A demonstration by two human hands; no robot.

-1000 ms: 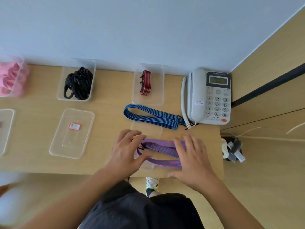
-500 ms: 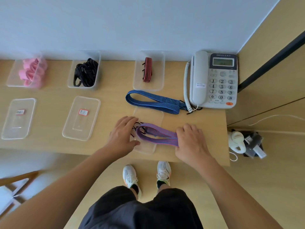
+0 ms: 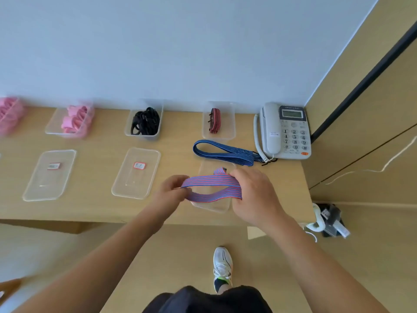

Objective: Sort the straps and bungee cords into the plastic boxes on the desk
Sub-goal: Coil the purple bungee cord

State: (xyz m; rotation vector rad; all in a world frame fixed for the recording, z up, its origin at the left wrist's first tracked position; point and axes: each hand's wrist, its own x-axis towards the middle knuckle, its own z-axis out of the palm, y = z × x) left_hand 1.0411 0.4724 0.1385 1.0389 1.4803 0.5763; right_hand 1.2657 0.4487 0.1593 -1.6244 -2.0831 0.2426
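A purple-and-red striped bungee cord (image 3: 212, 186) is folded into a loop above a clear lid (image 3: 214, 205) near the desk's front edge. My left hand (image 3: 172, 192) pinches its left end. My right hand (image 3: 252, 195) grips the folded right end. A blue striped cord (image 3: 223, 152) lies flat on the desk behind it. At the back stand clear boxes: one with a red-and-black striped cord (image 3: 215, 120), one with black cords (image 3: 144, 124), one with pink straps (image 3: 75, 120).
Two more clear lids (image 3: 135, 175) (image 3: 49, 173) lie on the wooden desk (image 3: 94, 208). A grey telephone (image 3: 283, 131) sits at the back right by the wooden side panel. Another pink pile (image 3: 9, 116) shows at the far left. A charger and cables lie on the floor at right.
Both hands have lifted the purple cord off the lid and folded it into a shorter loop. The camera has pulled back, showing more of the desk's left side.
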